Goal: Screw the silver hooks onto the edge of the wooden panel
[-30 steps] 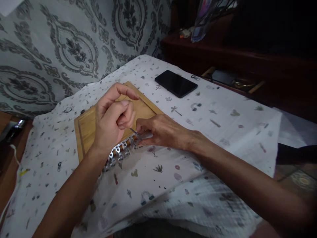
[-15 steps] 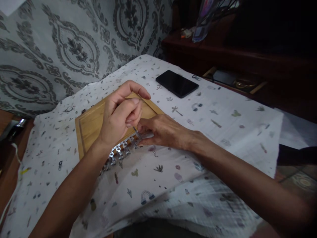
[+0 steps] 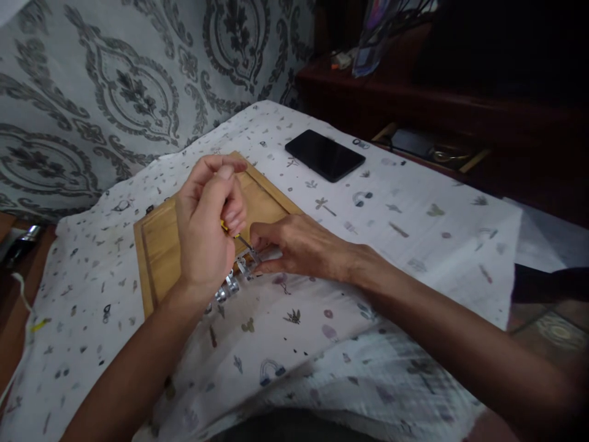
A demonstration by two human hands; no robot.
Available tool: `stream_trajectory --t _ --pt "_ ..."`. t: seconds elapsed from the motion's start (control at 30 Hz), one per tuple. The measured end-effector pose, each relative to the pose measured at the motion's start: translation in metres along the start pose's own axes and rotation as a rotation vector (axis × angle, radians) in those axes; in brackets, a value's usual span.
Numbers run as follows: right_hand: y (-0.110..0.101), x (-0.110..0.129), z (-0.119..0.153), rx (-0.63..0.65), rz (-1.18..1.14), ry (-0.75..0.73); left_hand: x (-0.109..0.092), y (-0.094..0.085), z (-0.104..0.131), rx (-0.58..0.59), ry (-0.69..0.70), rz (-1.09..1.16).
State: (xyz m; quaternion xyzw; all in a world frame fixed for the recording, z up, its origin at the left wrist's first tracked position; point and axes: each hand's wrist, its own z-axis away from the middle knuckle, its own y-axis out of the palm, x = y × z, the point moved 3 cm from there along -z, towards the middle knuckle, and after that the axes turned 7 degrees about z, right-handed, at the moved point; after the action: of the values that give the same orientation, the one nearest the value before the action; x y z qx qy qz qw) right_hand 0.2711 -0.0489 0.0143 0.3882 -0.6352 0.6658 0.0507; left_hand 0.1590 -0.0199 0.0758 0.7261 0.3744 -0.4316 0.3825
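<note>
My left hand (image 3: 205, 230) is closed around a small screwdriver (image 3: 246, 244) with yellow on its handle; most of the handle is hidden in the fist. Its thin shaft slants down to the right, the tip meeting a shiny metal clip (image 3: 256, 255). Thumb and fingers of my right hand (image 3: 299, 248) pinch that clip at its end. Several similar metal clips (image 3: 231, 283) form a row along the near edge of a wooden board (image 3: 159, 245). My left wrist covers part of the row and the board.
A black phone (image 3: 324, 155) lies on the patterned white cloth (image 3: 391, 282) beyond my right hand. Patterned grey fabric (image 3: 133, 92) rises behind the table at the left. A dark red desk (image 3: 460, 92) with an open drawer (image 3: 427, 150) stands at the back right.
My left fist has shifted left and turned, so the screwdriver's yellow handle and more of its shaft now show. My right hand stays at the same clip.
</note>
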Motion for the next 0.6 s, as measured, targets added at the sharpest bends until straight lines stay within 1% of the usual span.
stream_trajectory --t 0.07,0.17,0.23,0.37,0.5,0.6 --pt "-0.001 0.0 0.0 0.004 0.004 0.0 -0.001 0.002 -0.001 0.023 0.023 0.009" --pt "-0.001 0.001 0.001 0.011 0.003 -0.002 -0.001 0.003 -0.005 0.089 -0.014 0.003" --pt "-0.001 0.001 0.001 0.008 -0.011 -0.011 0.0 0.002 -0.008 0.173 -0.061 0.002" --pt "-0.001 0.0 0.001 0.001 -0.01 -0.009 0.001 -0.001 -0.01 0.414 -0.128 0.097" --pt "0.0 -0.002 0.001 -0.017 -0.034 -0.037 0.002 -0.004 -0.014 0.549 -0.27 0.088" --pt "0.001 -0.003 0.001 -0.036 -0.029 -0.058 0.002 -0.004 -0.019 0.681 -0.357 0.083"
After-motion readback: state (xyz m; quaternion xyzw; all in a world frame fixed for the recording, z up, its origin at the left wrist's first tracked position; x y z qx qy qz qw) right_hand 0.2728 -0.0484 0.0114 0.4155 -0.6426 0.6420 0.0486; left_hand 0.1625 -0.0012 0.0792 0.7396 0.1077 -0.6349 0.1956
